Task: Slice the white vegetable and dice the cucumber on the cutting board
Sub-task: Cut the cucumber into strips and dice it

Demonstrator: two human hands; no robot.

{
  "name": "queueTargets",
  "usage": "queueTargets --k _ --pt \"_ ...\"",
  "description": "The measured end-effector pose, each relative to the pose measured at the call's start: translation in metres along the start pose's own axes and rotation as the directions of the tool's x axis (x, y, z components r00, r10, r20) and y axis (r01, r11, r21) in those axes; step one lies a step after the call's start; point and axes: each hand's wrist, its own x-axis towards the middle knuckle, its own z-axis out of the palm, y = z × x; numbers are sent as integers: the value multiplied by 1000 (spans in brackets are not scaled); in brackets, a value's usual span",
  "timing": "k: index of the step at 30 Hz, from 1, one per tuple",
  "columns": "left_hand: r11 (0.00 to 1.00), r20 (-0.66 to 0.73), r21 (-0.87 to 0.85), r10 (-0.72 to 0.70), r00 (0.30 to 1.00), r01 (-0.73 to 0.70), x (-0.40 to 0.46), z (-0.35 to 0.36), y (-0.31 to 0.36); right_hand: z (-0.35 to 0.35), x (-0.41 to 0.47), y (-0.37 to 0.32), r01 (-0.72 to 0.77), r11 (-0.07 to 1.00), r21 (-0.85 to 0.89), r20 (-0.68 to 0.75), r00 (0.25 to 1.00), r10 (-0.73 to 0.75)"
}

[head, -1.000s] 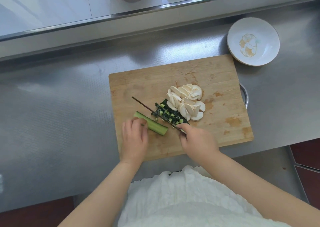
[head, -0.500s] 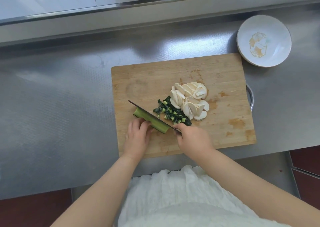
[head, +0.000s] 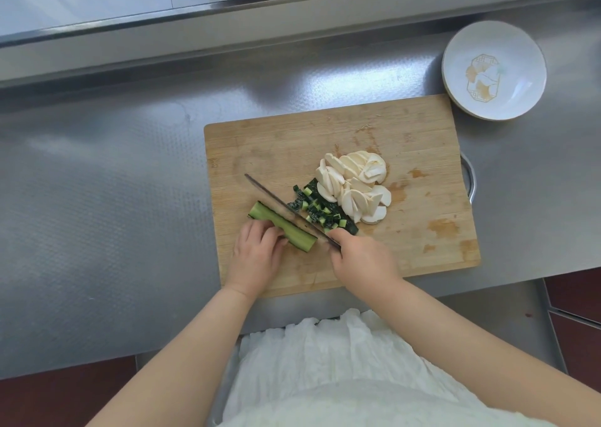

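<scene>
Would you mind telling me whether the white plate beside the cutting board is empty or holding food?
Empty. The white plate shows only its printed gold design and bare glaze; the white slices and diced cucumber lie on the cutting board.

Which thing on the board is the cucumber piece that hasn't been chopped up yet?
Find the wooden cutting board on the steel counter. Near its front left, the left hand holds down a long green cucumber piece, just left of the knife. Unlike the small dark diced cucumber and the pile of white slices beyond the blade, it is one whole strip.
</scene>
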Motion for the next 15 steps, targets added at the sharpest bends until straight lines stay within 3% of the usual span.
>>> queueTargets --k 6,15 --pt "998 -9 4 -61 998 62 7 -2 3 6 -13 -13 101 987 -121 -2 995 -102" --pt "994 14 -11 -106 994 106 8 -1 7 6 -10 -15 61 991 -122 33 998 -57"
